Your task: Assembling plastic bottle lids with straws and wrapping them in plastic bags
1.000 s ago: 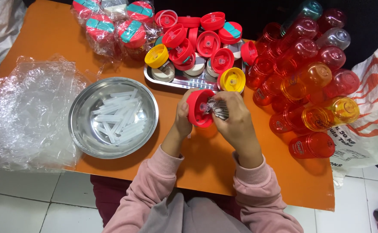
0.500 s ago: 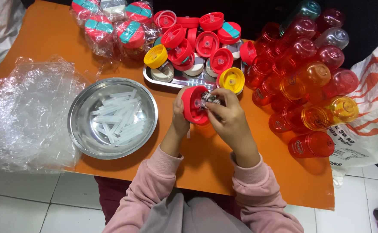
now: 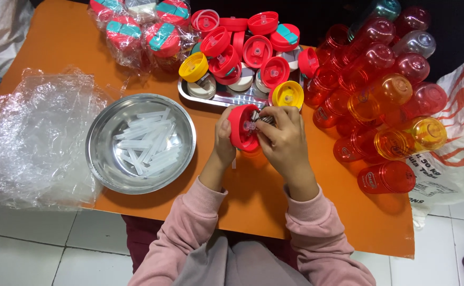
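Red bottle lid (image 3: 242, 128) pinched upright in left hand (image 3: 224, 139), just above orange desk (image 3: 253, 201), near front edge of steel tray (image 3: 226, 98) of lids. Right hand (image 3: 285, 139) fingers closed round small dark metal tool (image 3: 265, 119), pressed at lid's inner face; exact tip contact hidden. Best kept: lid steady, thumb braced behind, tool square to centre hole. Steel bowl (image 3: 102, 159) of clear straws (image 3: 144, 143) at left, red and amber bottles (image 3: 385, 100) at right.

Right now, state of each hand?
Left hand: closed on the red lid, gripping its edge.
Right hand: closed, fingers pinching a small dark part against that lid.
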